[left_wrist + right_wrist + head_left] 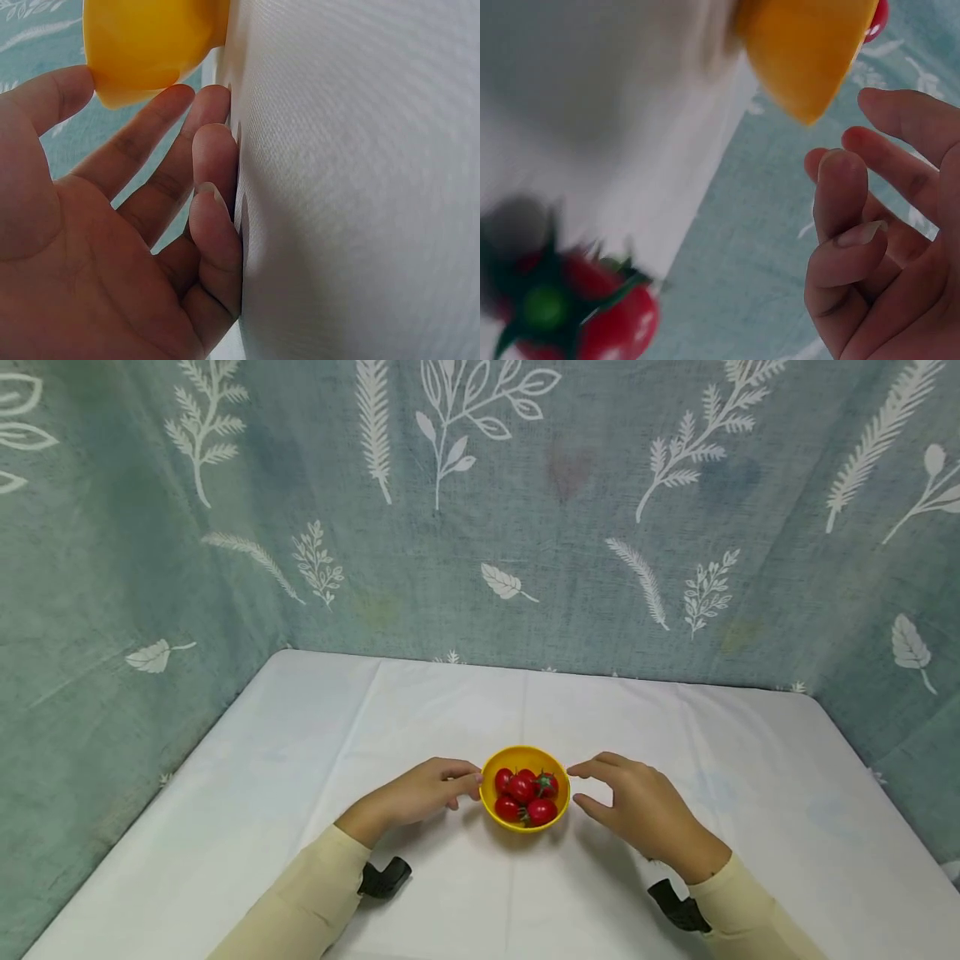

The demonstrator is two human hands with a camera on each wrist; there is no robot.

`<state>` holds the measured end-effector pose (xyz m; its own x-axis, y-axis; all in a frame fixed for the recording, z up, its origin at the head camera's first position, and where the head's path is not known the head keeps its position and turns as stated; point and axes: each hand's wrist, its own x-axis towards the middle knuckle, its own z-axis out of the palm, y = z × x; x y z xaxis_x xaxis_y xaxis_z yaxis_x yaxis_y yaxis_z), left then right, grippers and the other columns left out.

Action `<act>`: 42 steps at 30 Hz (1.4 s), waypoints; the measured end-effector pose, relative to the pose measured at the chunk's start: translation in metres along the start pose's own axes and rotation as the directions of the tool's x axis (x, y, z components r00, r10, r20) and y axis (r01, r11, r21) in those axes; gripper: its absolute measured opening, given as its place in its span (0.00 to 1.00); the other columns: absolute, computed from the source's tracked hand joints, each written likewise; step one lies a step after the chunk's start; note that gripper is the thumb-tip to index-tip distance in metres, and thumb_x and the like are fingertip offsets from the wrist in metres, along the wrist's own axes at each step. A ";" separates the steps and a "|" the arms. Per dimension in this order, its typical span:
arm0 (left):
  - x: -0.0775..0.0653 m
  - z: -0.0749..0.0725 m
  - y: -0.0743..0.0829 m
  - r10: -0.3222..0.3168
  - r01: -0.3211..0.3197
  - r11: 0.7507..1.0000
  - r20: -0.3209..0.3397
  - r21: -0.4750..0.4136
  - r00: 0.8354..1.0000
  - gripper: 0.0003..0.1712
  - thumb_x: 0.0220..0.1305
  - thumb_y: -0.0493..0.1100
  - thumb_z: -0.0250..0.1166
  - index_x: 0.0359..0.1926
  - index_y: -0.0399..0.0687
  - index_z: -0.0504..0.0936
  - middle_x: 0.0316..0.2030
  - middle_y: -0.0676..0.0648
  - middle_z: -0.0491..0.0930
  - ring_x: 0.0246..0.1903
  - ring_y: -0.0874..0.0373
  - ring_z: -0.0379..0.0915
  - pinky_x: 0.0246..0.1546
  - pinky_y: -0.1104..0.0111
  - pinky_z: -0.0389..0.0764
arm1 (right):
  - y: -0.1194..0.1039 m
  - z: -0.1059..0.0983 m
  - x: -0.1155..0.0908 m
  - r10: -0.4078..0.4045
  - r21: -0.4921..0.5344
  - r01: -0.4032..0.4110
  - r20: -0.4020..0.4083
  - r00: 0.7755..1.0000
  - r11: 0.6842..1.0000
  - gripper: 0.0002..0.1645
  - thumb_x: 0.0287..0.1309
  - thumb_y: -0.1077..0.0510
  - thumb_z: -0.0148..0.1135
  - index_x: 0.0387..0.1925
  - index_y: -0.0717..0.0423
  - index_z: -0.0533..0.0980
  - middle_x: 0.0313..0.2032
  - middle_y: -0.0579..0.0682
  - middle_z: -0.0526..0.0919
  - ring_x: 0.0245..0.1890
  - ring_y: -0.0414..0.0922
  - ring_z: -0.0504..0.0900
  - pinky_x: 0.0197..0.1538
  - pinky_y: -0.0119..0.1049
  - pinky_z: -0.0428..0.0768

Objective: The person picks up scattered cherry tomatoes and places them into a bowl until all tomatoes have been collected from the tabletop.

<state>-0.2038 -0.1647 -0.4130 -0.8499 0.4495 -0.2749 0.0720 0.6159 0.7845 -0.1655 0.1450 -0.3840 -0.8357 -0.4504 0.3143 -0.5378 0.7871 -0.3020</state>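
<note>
A yellow bowl (517, 758) holding several small red tomatoes (521, 789) stands on the table between both hands. At its left side is my left hand (427, 789). The left wrist view shows that thumb and forefinger touching the bowl (154, 45) near its rim, the other fingers loosely bent beside the tablecloth. My right hand (645, 802) hovers by the bowl's right side, thumb and fingers apart and nothing in them. A small gap separates those fingers from the bowl (806, 52). Close to the right wrist camera lies a blurred tomato (622, 315) with a green stem cap.
A white cloth (420, 710) covers the table. Green-blue curtains (480, 527) with white leaf prints hang behind it and at both sides. Black wrist mounts (386, 878) stick out from under both cream sleeves (300, 902).
</note>
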 end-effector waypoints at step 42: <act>0.004 0.001 0.001 -0.009 0.009 1.000 0.004 0.001 1.000 0.21 0.74 0.62 0.53 0.54 0.59 0.82 0.43 0.54 0.83 0.38 0.55 0.75 0.39 0.63 0.71 | 0.071 -0.024 -0.031 0.198 0.004 -0.206 0.258 0.946 0.978 0.19 0.54 0.59 0.74 0.49 0.53 0.84 0.44 0.46 0.86 0.48 0.50 0.85 0.49 0.50 0.83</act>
<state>-0.2064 -0.1618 -0.4132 -0.8483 0.4467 -0.2843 0.0649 0.6206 0.7815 -0.1756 0.2250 -0.3939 -0.9256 -0.3786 0.0049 -0.3542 0.8614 -0.3641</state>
